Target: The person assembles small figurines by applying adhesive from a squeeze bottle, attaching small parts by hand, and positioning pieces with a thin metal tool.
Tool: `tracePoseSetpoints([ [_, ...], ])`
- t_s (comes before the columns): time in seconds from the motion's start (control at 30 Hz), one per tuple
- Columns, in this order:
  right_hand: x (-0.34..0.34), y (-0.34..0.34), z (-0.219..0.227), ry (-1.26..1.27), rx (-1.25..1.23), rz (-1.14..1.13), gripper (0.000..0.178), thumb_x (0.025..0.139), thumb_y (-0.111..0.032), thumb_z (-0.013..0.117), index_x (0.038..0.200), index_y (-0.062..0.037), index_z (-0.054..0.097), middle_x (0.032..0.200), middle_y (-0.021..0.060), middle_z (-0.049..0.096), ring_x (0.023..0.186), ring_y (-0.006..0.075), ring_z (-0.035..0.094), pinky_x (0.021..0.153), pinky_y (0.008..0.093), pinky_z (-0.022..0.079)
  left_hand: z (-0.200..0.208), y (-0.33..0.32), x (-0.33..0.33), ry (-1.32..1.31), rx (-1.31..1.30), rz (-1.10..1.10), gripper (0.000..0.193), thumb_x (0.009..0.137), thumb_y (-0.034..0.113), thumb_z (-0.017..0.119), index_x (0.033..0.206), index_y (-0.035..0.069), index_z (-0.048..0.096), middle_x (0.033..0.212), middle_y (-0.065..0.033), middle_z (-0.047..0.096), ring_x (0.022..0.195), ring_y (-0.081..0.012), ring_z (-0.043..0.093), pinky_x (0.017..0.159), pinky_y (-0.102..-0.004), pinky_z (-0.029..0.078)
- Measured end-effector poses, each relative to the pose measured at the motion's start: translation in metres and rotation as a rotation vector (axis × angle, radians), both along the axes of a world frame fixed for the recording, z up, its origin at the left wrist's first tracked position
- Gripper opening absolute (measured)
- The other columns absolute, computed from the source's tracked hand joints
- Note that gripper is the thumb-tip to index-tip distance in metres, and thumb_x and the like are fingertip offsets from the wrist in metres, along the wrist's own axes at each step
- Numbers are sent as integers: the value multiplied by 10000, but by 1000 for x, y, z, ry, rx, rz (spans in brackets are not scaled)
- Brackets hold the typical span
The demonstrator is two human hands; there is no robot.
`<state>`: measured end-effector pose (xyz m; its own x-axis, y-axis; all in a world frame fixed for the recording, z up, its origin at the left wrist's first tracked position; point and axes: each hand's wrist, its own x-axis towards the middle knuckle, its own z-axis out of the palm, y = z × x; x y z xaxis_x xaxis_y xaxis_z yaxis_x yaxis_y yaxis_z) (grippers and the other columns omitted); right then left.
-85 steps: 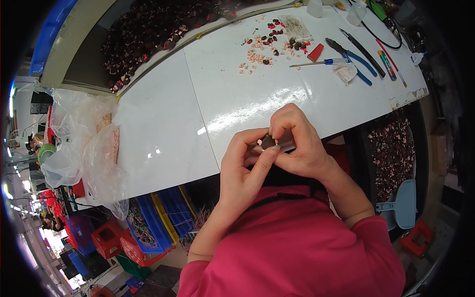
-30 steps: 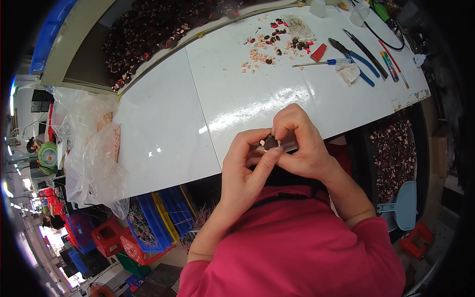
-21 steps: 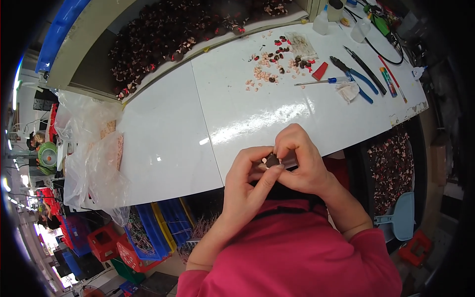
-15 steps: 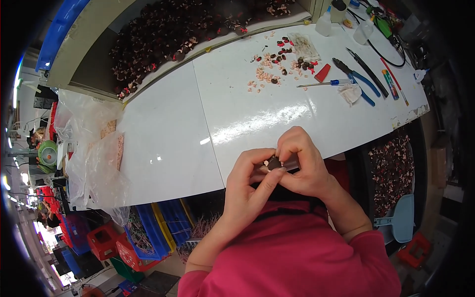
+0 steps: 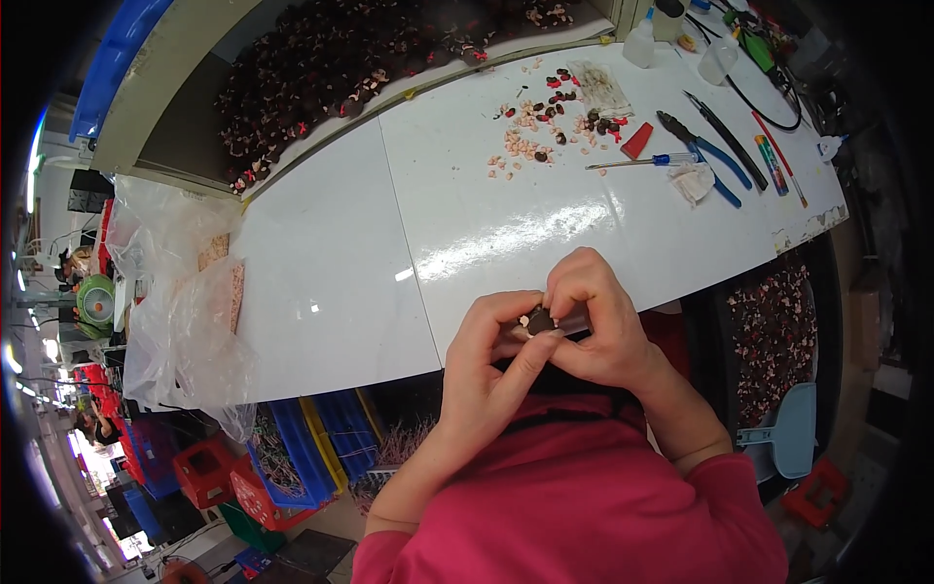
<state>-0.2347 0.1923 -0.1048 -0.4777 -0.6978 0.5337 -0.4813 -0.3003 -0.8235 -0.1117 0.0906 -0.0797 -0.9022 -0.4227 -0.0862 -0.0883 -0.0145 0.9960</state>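
Between my two hands, just over the table's near edge, is a small dark brown rounded piece with pale pink bits on it. My left hand grips it from the left, thumb below and fingers above. On the other side, the bent fingers and thumb of my right hand pinch it too. The fingers cover much of the piece, so its full shape is hidden. Farther up the white table lie loose pale pink bits and small dark and red pieces.
A deep tray heaped with dark pieces stands at the back. Right of the loose bits lie a screwdriver, blue-handled pliers, tweezers and squeeze bottles. Clear plastic bags hang at left; a light-blue dustpan is at right.
Both hands keep nearly the same hold and place. The dark piece looks slightly turned between the fingers. The view has shifted a little.
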Motion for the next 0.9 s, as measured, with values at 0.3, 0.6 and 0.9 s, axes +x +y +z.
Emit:
tracePoseSetpoints([
  [0.3, 2, 0, 1, 29, -2, -7, 360, 662, 35, 705, 904, -76, 463, 893, 79, 492, 800, 224, 509, 677, 303, 449, 2, 0, 3, -10, 1, 5, 288, 874, 49, 621, 1137, -10, 521, 1076, -72, 516, 858, -90, 569, 746, -222, 520],
  [0.6, 5, -9, -1, 10, 5, 4, 360, 666, 34, 707, 907, -76, 463, 902, 83, 490, 805, 225, 509, 680, 302, 451, 0, -9, 6, -13, -8, 2, 292, 871, 47, 624, 1139, -11, 522, 1071, -72, 514, 853, -86, 567, 739, -218, 521],
  [0.9, 9, -6, 1, 75, -38, -134, 418, 660, 51, 698, 995, -66, 475, 966, 101, 504, 856, 248, 519, 710, 323, 466, 7, -10, 2, 5, 277, -26, 339, 915, 47, 556, 1233, 3, 445, 1202, -90, 488, 965, -121, 566, 888, -254, 459],
])
